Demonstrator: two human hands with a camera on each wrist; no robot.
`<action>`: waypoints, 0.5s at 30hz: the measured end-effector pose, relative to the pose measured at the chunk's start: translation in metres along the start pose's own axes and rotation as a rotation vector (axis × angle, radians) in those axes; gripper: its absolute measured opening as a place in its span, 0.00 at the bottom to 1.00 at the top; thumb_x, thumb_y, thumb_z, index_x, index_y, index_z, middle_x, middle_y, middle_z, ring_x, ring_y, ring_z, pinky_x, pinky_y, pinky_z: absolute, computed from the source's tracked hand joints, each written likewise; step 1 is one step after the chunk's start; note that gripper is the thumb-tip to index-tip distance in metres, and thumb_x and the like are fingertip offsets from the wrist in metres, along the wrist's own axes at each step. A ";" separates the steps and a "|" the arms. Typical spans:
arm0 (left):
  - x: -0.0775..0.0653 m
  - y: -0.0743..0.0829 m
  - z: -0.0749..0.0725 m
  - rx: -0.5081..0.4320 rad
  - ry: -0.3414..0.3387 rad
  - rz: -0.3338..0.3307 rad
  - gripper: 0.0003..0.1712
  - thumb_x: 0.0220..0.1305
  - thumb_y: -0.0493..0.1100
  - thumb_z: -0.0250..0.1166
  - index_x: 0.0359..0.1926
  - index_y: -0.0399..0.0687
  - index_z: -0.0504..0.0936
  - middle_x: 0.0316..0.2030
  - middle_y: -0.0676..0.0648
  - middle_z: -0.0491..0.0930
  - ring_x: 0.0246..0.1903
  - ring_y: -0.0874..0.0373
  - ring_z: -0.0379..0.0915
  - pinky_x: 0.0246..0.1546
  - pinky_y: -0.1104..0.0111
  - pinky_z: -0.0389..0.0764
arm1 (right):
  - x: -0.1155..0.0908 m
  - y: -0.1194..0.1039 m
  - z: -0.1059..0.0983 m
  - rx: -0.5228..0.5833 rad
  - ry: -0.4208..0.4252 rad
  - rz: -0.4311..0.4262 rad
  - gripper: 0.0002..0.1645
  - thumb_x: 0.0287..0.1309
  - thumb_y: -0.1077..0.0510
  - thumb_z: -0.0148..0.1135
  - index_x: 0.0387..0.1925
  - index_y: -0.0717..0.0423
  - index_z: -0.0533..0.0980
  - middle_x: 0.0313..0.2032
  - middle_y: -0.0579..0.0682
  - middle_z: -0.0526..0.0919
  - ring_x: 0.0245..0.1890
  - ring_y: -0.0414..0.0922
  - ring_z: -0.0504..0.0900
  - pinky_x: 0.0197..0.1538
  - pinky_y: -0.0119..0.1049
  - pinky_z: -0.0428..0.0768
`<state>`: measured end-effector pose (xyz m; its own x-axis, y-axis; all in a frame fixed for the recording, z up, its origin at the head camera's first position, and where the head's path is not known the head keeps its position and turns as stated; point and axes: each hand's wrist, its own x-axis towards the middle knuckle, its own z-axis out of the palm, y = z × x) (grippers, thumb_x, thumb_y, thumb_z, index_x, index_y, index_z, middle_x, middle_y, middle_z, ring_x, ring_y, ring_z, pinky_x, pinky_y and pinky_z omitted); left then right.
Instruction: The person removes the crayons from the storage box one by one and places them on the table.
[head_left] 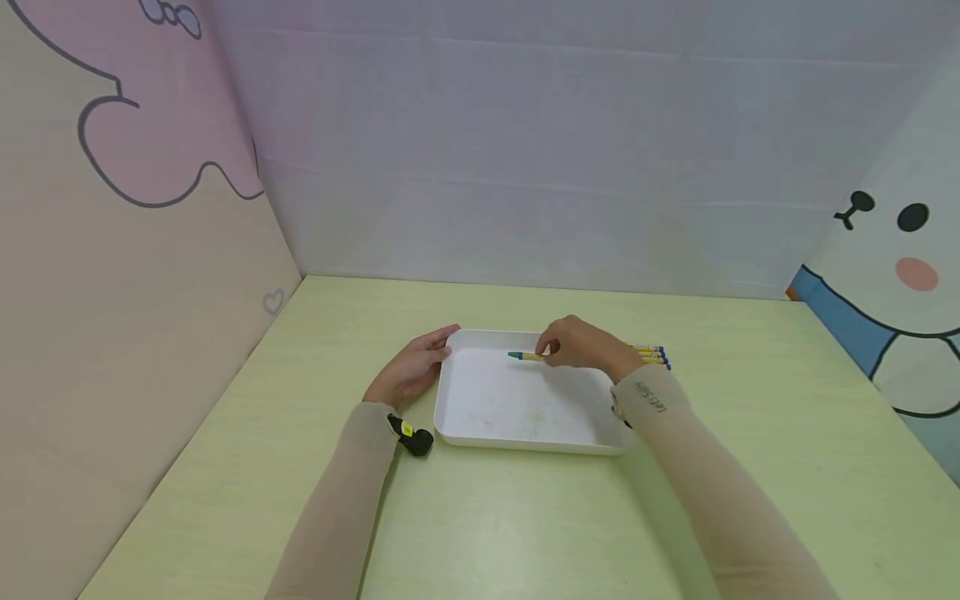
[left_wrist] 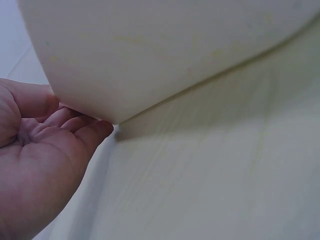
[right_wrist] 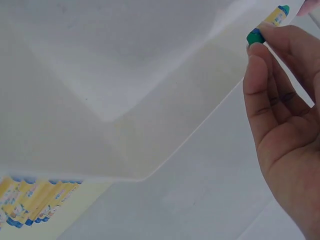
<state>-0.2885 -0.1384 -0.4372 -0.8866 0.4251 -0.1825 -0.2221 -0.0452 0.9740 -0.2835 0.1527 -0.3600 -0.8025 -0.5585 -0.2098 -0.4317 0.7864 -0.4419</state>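
A white rectangular tray [head_left: 517, 412] lies on the table. At its far left corner my left hand [head_left: 412, 367] holds the side, with thumb and fingers against the tray wall in the left wrist view. Over the far part of the tray, my right hand [head_left: 583, 343] pinches a green crayon [head_left: 525, 356] by one end, its other end pointing left. In the right wrist view the crayon [right_wrist: 275, 17] shows a yellow and blue wrapper and green ends. Several wrapped crayons [head_left: 652, 353] lie beside the tray on the right, partly hidden by my right wrist.
The pale yellow-green table [head_left: 510, 525] carries the tray. A plain pale wall [head_left: 525, 167] rises behind it, with a cartoon-printed panel [head_left: 150, 333] on the left and another [head_left: 915, 350] on the right. Faint marks spot the tray floor.
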 end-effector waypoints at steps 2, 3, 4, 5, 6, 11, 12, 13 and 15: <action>0.001 -0.001 0.000 0.005 0.003 -0.001 0.31 0.74 0.30 0.39 0.75 0.41 0.49 0.74 0.41 0.51 0.72 0.48 0.49 0.73 0.56 0.54 | -0.003 0.002 -0.002 -0.003 0.003 -0.004 0.12 0.60 0.64 0.61 0.45 0.56 0.83 0.41 0.51 0.83 0.38 0.44 0.76 0.43 0.36 0.79; 0.001 -0.001 0.000 0.006 0.003 -0.001 0.31 0.74 0.30 0.40 0.75 0.41 0.49 0.74 0.41 0.51 0.72 0.48 0.49 0.73 0.56 0.54 | -0.004 0.002 -0.003 -0.005 0.004 -0.004 0.12 0.60 0.64 0.61 0.45 0.56 0.83 0.41 0.51 0.83 0.38 0.44 0.76 0.43 0.35 0.79; 0.001 -0.001 0.000 0.005 0.004 0.000 0.31 0.74 0.30 0.40 0.75 0.41 0.49 0.74 0.41 0.51 0.72 0.48 0.49 0.73 0.56 0.54 | -0.006 0.003 -0.004 -0.007 0.006 -0.007 0.12 0.60 0.64 0.61 0.45 0.56 0.83 0.41 0.51 0.83 0.38 0.43 0.76 0.42 0.35 0.79; 0.001 -0.001 0.000 0.005 0.004 0.001 0.31 0.74 0.30 0.40 0.75 0.41 0.49 0.74 0.41 0.51 0.72 0.48 0.49 0.73 0.56 0.53 | -0.008 0.004 -0.005 -0.008 0.007 -0.010 0.12 0.60 0.64 0.61 0.45 0.56 0.83 0.40 0.51 0.83 0.38 0.43 0.76 0.42 0.35 0.79; 0.001 -0.001 0.000 0.003 0.000 0.003 0.31 0.74 0.30 0.39 0.75 0.41 0.49 0.74 0.41 0.51 0.73 0.48 0.48 0.73 0.56 0.53 | -0.010 0.004 -0.007 -0.006 0.009 -0.012 0.12 0.60 0.64 0.61 0.45 0.56 0.83 0.40 0.51 0.83 0.38 0.43 0.76 0.42 0.35 0.79; 0.000 0.000 0.000 -0.009 -0.009 0.007 0.31 0.74 0.29 0.39 0.75 0.40 0.47 0.74 0.41 0.49 0.73 0.47 0.46 0.73 0.56 0.52 | -0.021 0.006 -0.014 0.006 0.016 -0.016 0.12 0.59 0.64 0.61 0.45 0.57 0.83 0.40 0.51 0.83 0.37 0.43 0.77 0.42 0.36 0.79; 0.000 0.000 0.000 -0.010 -0.010 0.007 0.31 0.74 0.29 0.39 0.75 0.40 0.47 0.74 0.41 0.49 0.73 0.47 0.46 0.73 0.56 0.52 | -0.023 0.007 -0.015 0.013 0.019 -0.009 0.12 0.59 0.64 0.61 0.44 0.57 0.83 0.40 0.51 0.83 0.37 0.43 0.77 0.42 0.36 0.79; 0.000 0.000 0.000 -0.011 -0.009 0.006 0.31 0.74 0.29 0.39 0.75 0.40 0.47 0.74 0.41 0.49 0.73 0.47 0.46 0.73 0.56 0.52 | -0.025 0.008 -0.016 0.014 0.021 -0.008 0.12 0.59 0.63 0.61 0.44 0.57 0.83 0.39 0.50 0.83 0.37 0.43 0.77 0.42 0.36 0.79; -0.001 0.001 0.000 -0.013 -0.003 0.002 0.31 0.74 0.29 0.39 0.75 0.40 0.48 0.74 0.41 0.50 0.73 0.48 0.47 0.73 0.56 0.52 | -0.029 0.011 -0.018 0.019 0.025 -0.003 0.12 0.59 0.63 0.61 0.45 0.56 0.83 0.39 0.50 0.83 0.36 0.43 0.77 0.42 0.37 0.80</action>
<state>-0.2882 -0.1388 -0.4365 -0.8857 0.4280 -0.1800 -0.2256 -0.0579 0.9725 -0.2728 0.1825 -0.3428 -0.8115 -0.5536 -0.1870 -0.4260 0.7796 -0.4591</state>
